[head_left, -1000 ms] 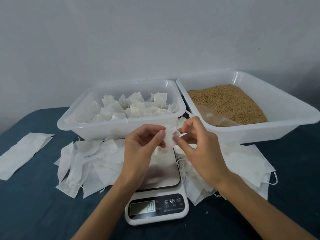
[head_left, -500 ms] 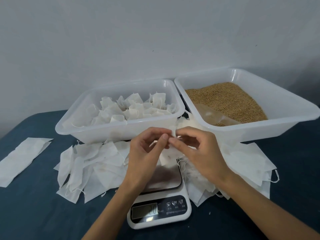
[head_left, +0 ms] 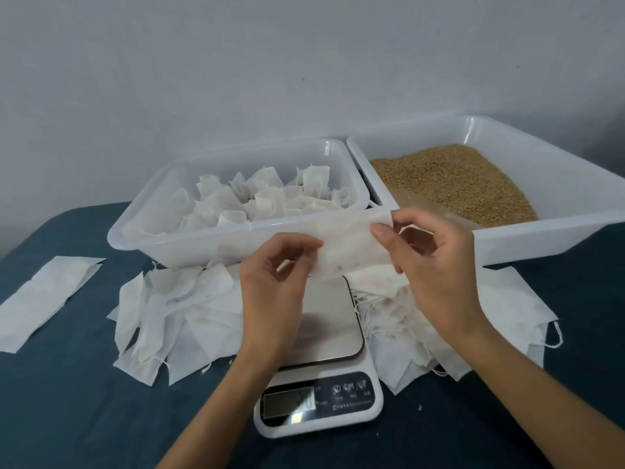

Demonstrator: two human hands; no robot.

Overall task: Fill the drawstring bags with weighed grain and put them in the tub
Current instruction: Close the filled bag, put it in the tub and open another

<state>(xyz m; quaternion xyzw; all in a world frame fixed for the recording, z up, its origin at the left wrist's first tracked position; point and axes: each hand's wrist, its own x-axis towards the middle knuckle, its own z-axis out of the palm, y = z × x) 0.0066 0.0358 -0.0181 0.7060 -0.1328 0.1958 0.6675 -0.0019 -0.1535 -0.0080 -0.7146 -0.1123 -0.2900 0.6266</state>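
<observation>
A flat white drawstring bag (head_left: 351, 245) is stretched between my hands above the kitchen scale (head_left: 324, 360). My left hand (head_left: 274, 286) pinches its left end and my right hand (head_left: 436, 269) pinches its right end. Behind, on the left, a clear tub (head_left: 236, 238) holds several filled white bags (head_left: 270, 198). On the right a larger clear tub (head_left: 507, 238) holds brown grain (head_left: 453, 177), with a clear scoop (head_left: 416, 201) lying in it at its near edge.
Empty white bags lie in heaps left (head_left: 176, 316) and right (head_left: 439, 319) of the scale on the dark blue table (head_left: 67, 401). A long white sheet (head_left: 44, 292) lies at the far left. A grey wall stands close behind the tubs.
My hands have drawn apart, pulling the crumpled bag out flat between them. Before, both hands were close together working at the bag.
</observation>
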